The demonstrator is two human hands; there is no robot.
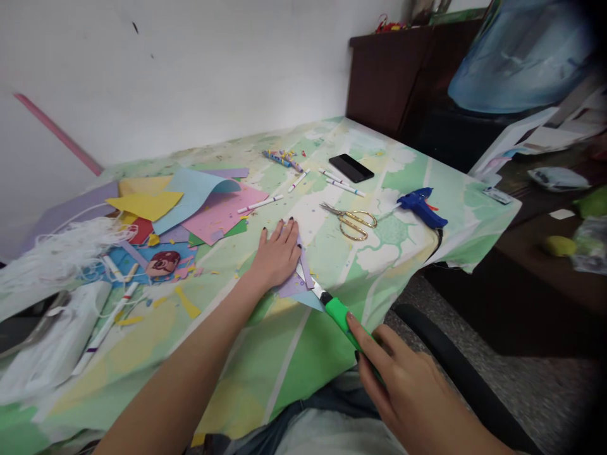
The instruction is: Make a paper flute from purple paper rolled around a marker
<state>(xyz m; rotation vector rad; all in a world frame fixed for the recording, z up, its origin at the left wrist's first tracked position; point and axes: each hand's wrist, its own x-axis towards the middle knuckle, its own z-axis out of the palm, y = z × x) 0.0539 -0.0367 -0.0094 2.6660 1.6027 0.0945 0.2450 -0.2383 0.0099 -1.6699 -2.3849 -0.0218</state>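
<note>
— Hands: how do they stand?
— Left hand [277, 256] lies flat, fingers extended, over purple paper [290, 289]; right hand [403, 370] is wrapped round a green-handled knife [339, 311], index finger along the handle.
— Where's the paper, then?
— Partly under the left palm, with the blade [318, 291] against it, the handle towards four o'clock.
— And around the blade?
— Scissors [340, 215] at one o'clock, blue glue gun [421, 205] at two, coloured sheets [190, 196] at ten, white string [71, 246] at nine.
</note>
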